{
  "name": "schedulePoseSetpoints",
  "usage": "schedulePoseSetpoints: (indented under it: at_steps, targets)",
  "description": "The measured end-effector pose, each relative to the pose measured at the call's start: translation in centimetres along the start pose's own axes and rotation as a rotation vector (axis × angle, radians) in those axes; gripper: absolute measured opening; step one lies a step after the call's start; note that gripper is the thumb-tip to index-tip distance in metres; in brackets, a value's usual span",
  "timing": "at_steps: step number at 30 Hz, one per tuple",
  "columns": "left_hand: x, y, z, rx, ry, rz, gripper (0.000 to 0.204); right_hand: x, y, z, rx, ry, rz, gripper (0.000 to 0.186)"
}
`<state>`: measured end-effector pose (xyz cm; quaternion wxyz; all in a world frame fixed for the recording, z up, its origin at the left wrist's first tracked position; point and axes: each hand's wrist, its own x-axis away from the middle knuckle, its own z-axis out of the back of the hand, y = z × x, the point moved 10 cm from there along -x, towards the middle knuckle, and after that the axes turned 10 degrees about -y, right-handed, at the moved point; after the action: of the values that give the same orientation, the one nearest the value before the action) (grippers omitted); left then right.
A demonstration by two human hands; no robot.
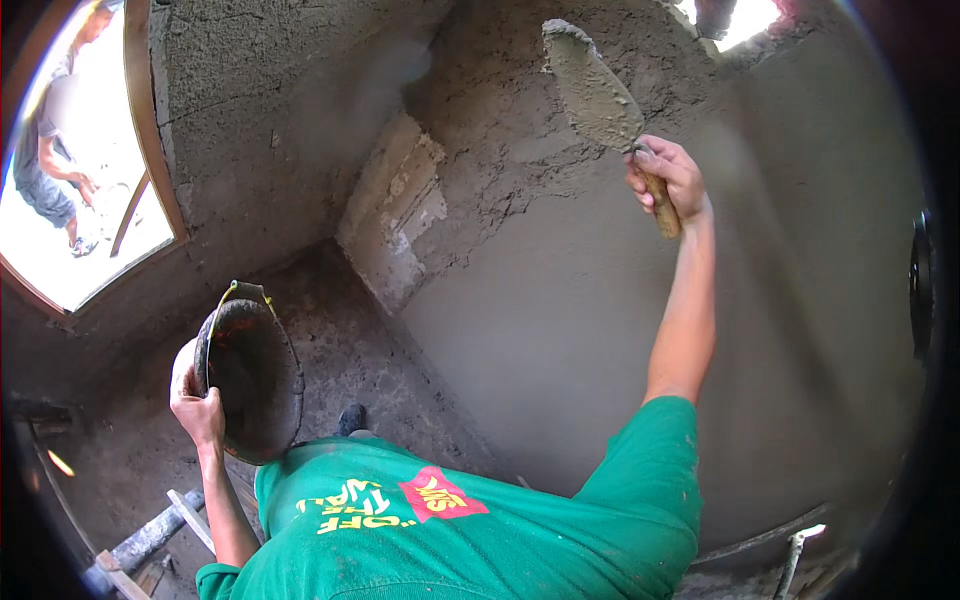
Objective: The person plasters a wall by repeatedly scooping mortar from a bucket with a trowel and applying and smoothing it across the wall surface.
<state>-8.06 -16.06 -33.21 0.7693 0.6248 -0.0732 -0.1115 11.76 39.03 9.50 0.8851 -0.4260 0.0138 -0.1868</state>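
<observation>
Raised at the upper right, my right hand [672,180] is closed round the wooden handle of a trowel [598,92]. Wet grey mortar coats the trowel's blade, which points up and left in front of the wall. My left hand [196,395] grips the rim of a dark bucket [255,375] beside my body. The bucket is tilted, its mouth facing me, with a yellowish wire handle at the top; how much it holds is too dark to tell. Behind the trowel, the wall [540,330] has smooth grey plaster below and rough mortar above.
A bare patch [395,210] shows at the wall corner. Through a wood-framed opening [160,130] at the left, another person [55,150] stands outside in bright light. Poles and boards [150,535] lie at the lower left. A metal bar [795,560] stands at the lower right.
</observation>
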Motion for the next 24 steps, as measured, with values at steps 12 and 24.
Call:
schedulePoseSetpoints:
  at_steps: [12, 24]
  targets:
    - [2.3, -2.9, 5.7, -0.213, 0.181, 0.080, 0.038, -5.5, 19.6, 2.1, 0.147, 0.314, -0.347, 0.030]
    - [9.5, -11.1, 17.3, -0.598, 0.402, 0.299, 0.030, -2.7, 22.1, 9.5, 0.440, 0.473, -0.525, 0.036]
